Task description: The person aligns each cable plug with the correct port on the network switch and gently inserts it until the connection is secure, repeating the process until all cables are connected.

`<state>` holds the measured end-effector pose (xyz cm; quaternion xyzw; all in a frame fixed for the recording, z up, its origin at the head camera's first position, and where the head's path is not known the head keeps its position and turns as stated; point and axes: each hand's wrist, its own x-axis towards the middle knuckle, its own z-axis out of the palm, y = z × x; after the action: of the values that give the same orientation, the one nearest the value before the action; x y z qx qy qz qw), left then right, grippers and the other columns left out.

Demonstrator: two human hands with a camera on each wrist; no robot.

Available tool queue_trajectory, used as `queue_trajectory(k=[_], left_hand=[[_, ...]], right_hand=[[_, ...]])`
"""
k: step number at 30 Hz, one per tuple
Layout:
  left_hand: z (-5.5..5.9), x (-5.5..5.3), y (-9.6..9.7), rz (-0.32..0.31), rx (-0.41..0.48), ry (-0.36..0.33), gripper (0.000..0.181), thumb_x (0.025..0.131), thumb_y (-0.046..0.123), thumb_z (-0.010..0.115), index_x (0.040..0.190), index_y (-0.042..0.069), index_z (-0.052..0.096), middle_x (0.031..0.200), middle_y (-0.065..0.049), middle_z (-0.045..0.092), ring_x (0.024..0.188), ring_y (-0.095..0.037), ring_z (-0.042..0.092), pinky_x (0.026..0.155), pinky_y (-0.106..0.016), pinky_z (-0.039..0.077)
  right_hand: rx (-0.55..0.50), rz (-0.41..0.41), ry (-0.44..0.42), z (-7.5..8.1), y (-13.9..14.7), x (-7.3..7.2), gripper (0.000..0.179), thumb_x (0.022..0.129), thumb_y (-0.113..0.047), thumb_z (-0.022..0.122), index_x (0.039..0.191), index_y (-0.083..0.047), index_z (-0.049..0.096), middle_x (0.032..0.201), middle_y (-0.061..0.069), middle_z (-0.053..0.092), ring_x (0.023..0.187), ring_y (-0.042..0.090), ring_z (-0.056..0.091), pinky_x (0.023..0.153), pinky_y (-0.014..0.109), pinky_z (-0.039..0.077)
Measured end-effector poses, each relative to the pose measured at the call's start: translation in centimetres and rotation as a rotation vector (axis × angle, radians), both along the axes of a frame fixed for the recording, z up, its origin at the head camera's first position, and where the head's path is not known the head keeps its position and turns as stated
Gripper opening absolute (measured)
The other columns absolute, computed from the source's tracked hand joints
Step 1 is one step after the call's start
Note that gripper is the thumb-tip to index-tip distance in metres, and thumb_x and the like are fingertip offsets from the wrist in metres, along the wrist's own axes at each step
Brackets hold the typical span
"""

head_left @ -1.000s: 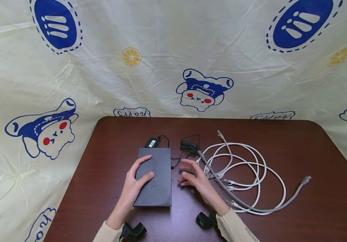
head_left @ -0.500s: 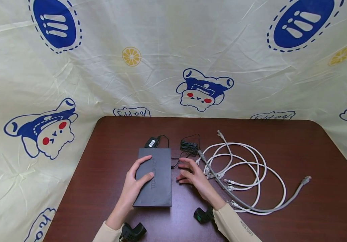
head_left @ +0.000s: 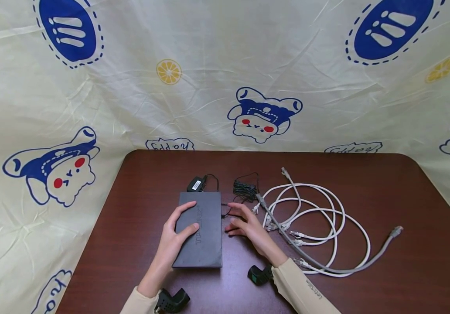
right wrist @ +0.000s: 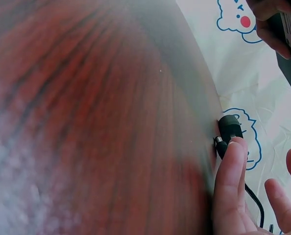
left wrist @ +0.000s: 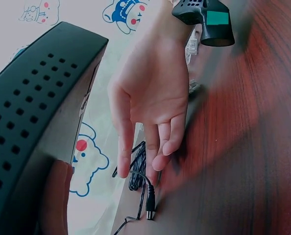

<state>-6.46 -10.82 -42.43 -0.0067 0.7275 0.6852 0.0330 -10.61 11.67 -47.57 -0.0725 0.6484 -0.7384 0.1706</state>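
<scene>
My left hand [head_left: 170, 240] grips a flat black network switch [head_left: 208, 244] by its left side, thumb and index finger on the lettered top. In the left wrist view the switch's vented side [left wrist: 33, 103] appears raised off the table, with a finger beneath it. My right hand [head_left: 251, 231], fingers loosely bent, hovers just right of the switch. Close by its fingertips in the left wrist view are a thin black cord and its barrel plug [left wrist: 150, 205]; whether they touch cannot be told. A bundled black power cord [head_left: 244, 190] lies beyond the right hand.
The black power adapter [head_left: 196, 184] sits behind the switch. Coiled white network cables [head_left: 339, 209] and a grey network cable [head_left: 383, 253] spread over the right of the brown table [head_left: 417, 196]. A printed cloth [head_left: 201, 109] hangs behind the far edge.
My right hand has shifted slightly left, closer to the switch's right side. The left hand and the switch have stayed in place.
</scene>
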Motion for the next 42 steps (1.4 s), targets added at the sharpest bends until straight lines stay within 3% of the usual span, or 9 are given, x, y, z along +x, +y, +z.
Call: queue_trajectory(k=[5,18,27,33,42], left_hand=[[0.0,-0.1,0.0,0.002,-0.004,0.001,0.048,0.087,0.013,0.067,0.132,0.025,0.056,0.134,-0.006,0.047,0.114,-0.024,0.044,0.091,-0.041,0.034],[-0.1,-0.1,0.0,-0.004,0.007,-0.003,0.048,0.087,0.012,0.067,0.132,0.024,0.056,0.135,-0.007,0.047,0.115,-0.026,0.044,0.091,-0.042,0.034],[-0.2,0.0,0.0,-0.006,0.007,-0.008,0.049,0.086,0.012,0.068,0.132,0.025,0.056,0.137,-0.007,0.045,0.117,-0.027,0.043,0.091,-0.043,0.033],[-0.4,0.0,0.2,-0.009,0.013,-0.018,0.049,0.086,0.013,0.068,0.132,0.025,0.056,0.136,-0.007,0.046,0.116,-0.027,0.043,0.090,-0.042,0.033],[-0.6,0.2,0.7,-0.015,0.038,-0.013,0.049,0.085,0.009,0.068,0.131,0.023,0.057,0.132,-0.008,0.049,0.112,-0.025,0.045,0.090,-0.040,0.035]], right_hand=[[-0.008,0.001,0.002,0.0,-0.1,0.0,0.045,0.097,0.001,0.043,0.142,0.003,0.033,0.132,0.032,0.039,0.090,0.031,0.062,0.076,0.038,0.052],[-0.024,-0.058,0.040,0.0,0.0,0.3,0.044,0.094,0.003,0.047,0.137,0.005,0.039,0.128,0.032,0.042,0.095,0.044,0.058,0.076,0.041,0.052],[-0.043,-0.124,0.112,0.2,0.4,0.6,0.043,0.088,0.004,0.052,0.130,0.011,0.044,0.118,0.034,0.045,0.084,0.024,0.063,0.072,0.033,0.053],[-0.023,-0.122,0.135,0.2,0.8,0.6,0.039,0.089,0.004,0.053,0.125,0.015,0.047,0.116,0.034,0.046,0.083,0.020,0.064,0.073,0.032,0.053],[-0.027,-0.167,0.104,0.5,1.4,0.9,0.028,0.088,0.007,0.055,0.113,0.020,0.054,0.091,0.016,0.063,0.080,0.019,0.064,0.075,0.031,0.053]])
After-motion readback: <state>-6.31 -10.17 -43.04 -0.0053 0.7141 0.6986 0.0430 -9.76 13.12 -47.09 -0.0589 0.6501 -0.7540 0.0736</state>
